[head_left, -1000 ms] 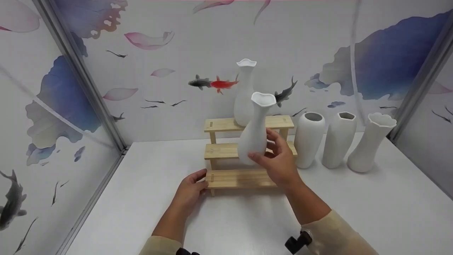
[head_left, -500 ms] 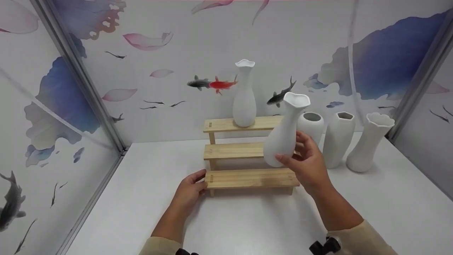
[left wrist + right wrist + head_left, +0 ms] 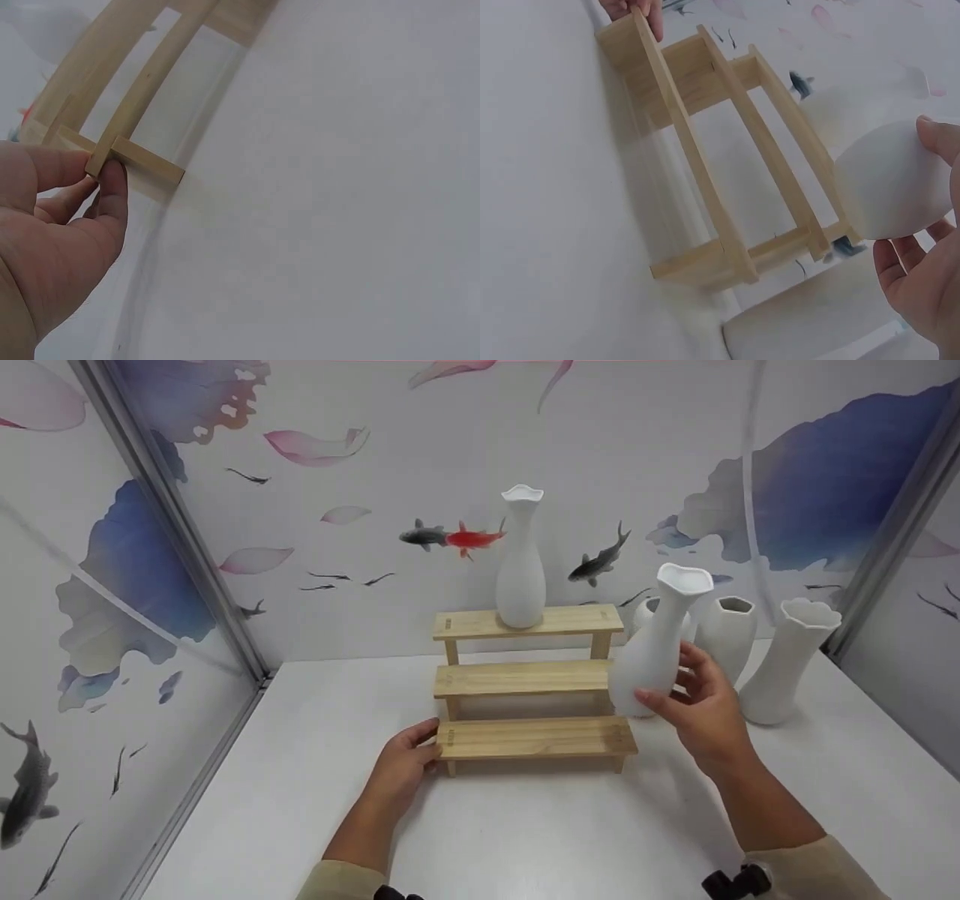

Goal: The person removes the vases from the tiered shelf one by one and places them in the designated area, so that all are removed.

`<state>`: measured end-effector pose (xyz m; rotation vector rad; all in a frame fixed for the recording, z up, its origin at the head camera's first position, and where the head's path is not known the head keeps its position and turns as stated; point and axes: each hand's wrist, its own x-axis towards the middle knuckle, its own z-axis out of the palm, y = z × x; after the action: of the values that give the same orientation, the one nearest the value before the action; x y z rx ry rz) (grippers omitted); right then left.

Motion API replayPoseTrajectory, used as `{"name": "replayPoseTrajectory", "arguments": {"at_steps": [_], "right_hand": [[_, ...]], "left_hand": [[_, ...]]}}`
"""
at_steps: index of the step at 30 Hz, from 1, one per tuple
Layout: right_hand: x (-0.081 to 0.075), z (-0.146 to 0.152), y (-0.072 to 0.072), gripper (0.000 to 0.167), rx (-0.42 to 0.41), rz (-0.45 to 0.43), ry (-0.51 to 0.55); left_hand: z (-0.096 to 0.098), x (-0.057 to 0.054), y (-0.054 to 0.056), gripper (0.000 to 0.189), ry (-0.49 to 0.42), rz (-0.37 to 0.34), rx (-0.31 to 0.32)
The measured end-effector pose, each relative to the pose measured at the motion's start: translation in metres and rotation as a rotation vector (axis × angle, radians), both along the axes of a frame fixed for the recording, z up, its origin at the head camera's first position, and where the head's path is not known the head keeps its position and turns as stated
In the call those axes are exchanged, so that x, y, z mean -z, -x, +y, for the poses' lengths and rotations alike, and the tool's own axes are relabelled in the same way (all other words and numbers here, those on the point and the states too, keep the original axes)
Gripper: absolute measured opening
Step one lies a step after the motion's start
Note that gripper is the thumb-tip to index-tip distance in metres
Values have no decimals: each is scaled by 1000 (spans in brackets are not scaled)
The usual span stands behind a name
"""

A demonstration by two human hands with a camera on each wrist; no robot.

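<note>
In the head view my right hand [image 3: 709,716] grips a white vase [image 3: 652,652] with a wavy rim by its round lower body. The vase leans a little to the right, held up beside the right end of a three-step wooden stand [image 3: 536,739]. Its rounded base [image 3: 892,180] fills the right of the right wrist view, with thumb and fingers around it. My left hand [image 3: 405,757] pinches the left end of the stand's lowest board, and in the left wrist view thumb and fingers close on that board's end [image 3: 105,154]. A matching vase [image 3: 521,577] stands upright on the top step.
To the right on the white table [image 3: 525,832] stand a round-mouthed vase [image 3: 651,611], partly hidden by the held one, an angular-mouthed vase [image 3: 726,634] and a flared vase [image 3: 784,667]. A patterned wall [image 3: 390,607] closes off the back.
My right hand has carried the vase rightward, from in front of the stand's steps to past their right end, overlapping the round-mouthed vase. The left hand stays on the stand.
</note>
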<state>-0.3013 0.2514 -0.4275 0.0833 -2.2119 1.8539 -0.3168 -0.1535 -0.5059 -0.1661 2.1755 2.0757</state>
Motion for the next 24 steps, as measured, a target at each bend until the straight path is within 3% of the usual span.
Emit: {"name": "replayPoseTrajectory", "arguments": {"at_steps": [8, 15, 24], "right_hand": [[15, 29, 3, 95, 35, -39, -110], [33, 53, 1, 94, 19, -29, -160], [46, 67, 3, 95, 7, -59, -118]], "left_hand": [[1, -2, -3, 54, -8, -6, -2], [2, -1, -2, 53, -15, 4, 0], [1, 0, -3, 55, -27, 11, 22]]}}
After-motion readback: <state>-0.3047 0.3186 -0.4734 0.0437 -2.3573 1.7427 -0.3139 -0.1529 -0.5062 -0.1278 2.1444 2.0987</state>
